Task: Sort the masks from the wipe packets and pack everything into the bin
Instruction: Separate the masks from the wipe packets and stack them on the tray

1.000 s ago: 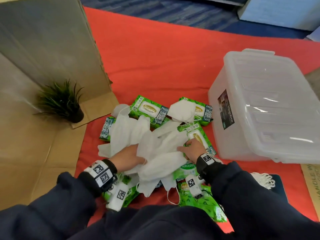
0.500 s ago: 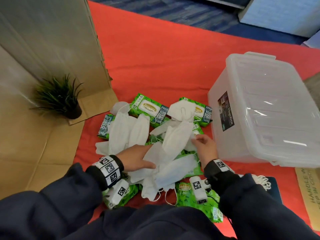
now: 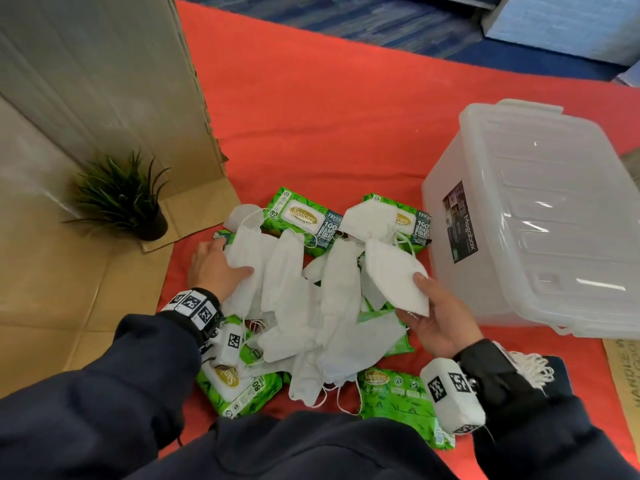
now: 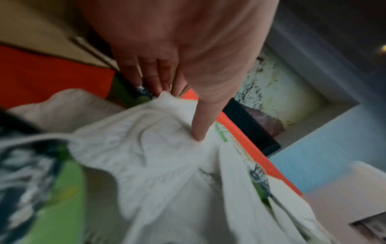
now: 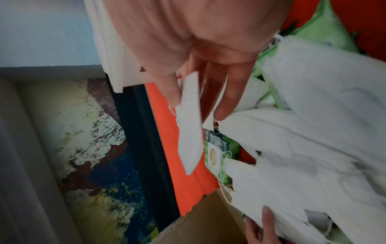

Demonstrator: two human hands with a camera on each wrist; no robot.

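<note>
On the red mat (image 3: 311,109), a heap of white masks (image 3: 322,306) lies tangled over green wipe packets (image 3: 304,216), just left of the clear bin (image 3: 540,216), whose lid is on; the right hand (image 3: 440,320) pinches one folded mask (image 3: 394,275) between thumb and fingers, raised a little above the heap beside the bin's near wall. The left hand (image 3: 214,268) rests on the heap's left edge, thumb pressed into a mask and fingers curled under it; a potted plant (image 3: 121,199) stands on cardboard (image 3: 52,306) further left.
</note>
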